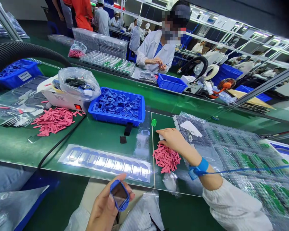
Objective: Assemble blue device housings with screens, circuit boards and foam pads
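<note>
In my left hand (106,202) I hold a small blue watch-like casing (120,195) with a dark square screen, tilted toward me above my lap. My right hand (170,138) reaches palm down over the bench, a blue wrist strap (198,168) around its wrist. Its fingers are stretched out and apart, at the far edge of a pile of pink strips (167,158). A small white piece (161,137) shows between its fingers and thumb; whether they touch it I cannot tell. A sheet of blue-rimmed clear window stickers (108,163) lies in front of my left hand.
A blue bin (117,120) full of blue casings stands mid-bench, beside another pink pile (55,120) and a white box (60,98). Dark strips (195,128) and trays of green boards (250,160) lie right. A black cable (57,146) crosses the left. A co-worker (156,48) sits opposite.
</note>
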`<state>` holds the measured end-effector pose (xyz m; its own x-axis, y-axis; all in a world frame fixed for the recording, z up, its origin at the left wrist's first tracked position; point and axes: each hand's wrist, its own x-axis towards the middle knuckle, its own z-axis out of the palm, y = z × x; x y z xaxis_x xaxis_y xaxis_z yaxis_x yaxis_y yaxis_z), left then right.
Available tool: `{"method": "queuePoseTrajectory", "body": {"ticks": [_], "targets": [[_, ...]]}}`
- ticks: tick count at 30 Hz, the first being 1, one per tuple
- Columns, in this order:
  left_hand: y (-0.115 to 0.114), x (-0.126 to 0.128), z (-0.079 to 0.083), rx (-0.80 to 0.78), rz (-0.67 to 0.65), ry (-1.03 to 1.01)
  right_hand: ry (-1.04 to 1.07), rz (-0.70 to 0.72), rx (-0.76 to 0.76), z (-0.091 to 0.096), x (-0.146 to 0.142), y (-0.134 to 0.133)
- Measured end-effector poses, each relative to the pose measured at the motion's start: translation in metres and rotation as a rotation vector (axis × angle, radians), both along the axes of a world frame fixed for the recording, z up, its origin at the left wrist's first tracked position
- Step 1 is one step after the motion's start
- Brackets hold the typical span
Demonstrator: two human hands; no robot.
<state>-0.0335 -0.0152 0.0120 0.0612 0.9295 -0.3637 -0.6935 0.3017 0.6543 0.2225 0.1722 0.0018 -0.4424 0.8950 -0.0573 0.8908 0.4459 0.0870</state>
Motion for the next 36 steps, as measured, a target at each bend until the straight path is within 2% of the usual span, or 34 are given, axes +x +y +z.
{"method": "queuePoseTrajectory", "body": {"ticks": [5, 11, 15, 19, 23, 25, 27, 30, 33, 36], "targets": [[0.0, -0.006, -0.002, -0.014, -0.045, -0.02, -0.206, 0.044, -0.071, 0.0, -0.002, 0.007], [0.002, -0.008, -0.005, -0.075, -0.102, 0.026, -0.297, 0.062, -0.103, 0.001, 0.004, 0.006], [0.001, -0.007, -0.005, -0.09, -0.111, -0.022, -0.278, 0.03, -0.089, -0.001, 0.003, 0.011], [0.002, -0.007, -0.006, -0.08, -0.206, -0.058, -0.13, 0.026, -0.038, 0.016, 0.001, 0.009], [0.011, -0.003, -0.006, 0.001, -0.324, -0.114, 0.095, 0.103, -0.049, 0.046, -0.011, -0.025], [0.016, 0.003, -0.007, 0.056, -0.387, -0.167, 0.254, 0.233, -0.154, 0.058, -0.022, -0.053], [0.019, 0.01, -0.008, 0.091, -0.42, -0.221, 0.561, 0.392, -0.332, 0.063, -0.034, -0.079], [0.016, 0.017, -0.01, 0.11, -0.428, -0.29, 0.796, 0.474, -0.447, 0.061, -0.046, -0.106], [0.01, 0.02, -0.01, 0.081, -0.426, -0.328, 0.811, 0.444, -0.426, 0.052, -0.05, -0.119], [0.006, 0.02, -0.008, 0.022, -0.42, -0.281, 0.8, 0.393, -0.352, 0.045, -0.052, -0.129]]}}
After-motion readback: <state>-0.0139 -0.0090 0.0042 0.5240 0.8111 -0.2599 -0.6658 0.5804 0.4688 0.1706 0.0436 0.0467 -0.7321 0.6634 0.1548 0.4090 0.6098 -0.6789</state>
